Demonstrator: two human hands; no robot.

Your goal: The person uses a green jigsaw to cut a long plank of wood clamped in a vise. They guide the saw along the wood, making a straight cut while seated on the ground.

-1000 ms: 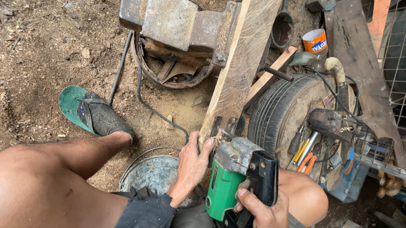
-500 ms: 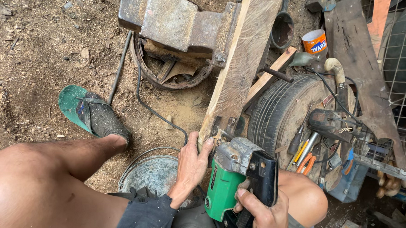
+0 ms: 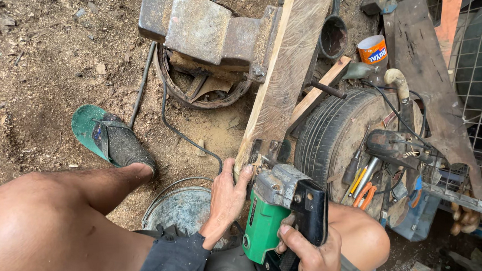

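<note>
Right hand (image 3: 314,258): my fingers (image 3: 290,238) clamped around the black handle of the green power planer (image 3: 280,218); grip closed, thumb side hidden behind the handle
Left hand (image 3: 224,202): palm down, my fingers together and curled over the near end of the wooden plank (image 3: 284,80); fingertips touching the wood just beside the planer's metal front
Planer: green body, grey metal head, black handle; its front sits at the near end of the plank, between my two hands and above my right knee
Plank: long, pale, running away from me at a slight tilt; far part lies against the rusty anvil (image 3: 202,28); right edge passes beside the old tyre (image 3: 336,137)
Cord: black cable (image 3: 189,136) trailing over the dirt floor from near my left hand toward the anvil
Left of my hands: metal bucket (image 3: 181,209) just under my left wrist; my left foot in a green sandal (image 3: 103,135) on the dirt
Right of the planer: screwdrivers and orange-handled pliers (image 3: 363,189) lying on the tyre; wire mesh (image 3: 473,80) beyond
Far side: orange tin can (image 3: 372,49) near the plank's upper right
</note>
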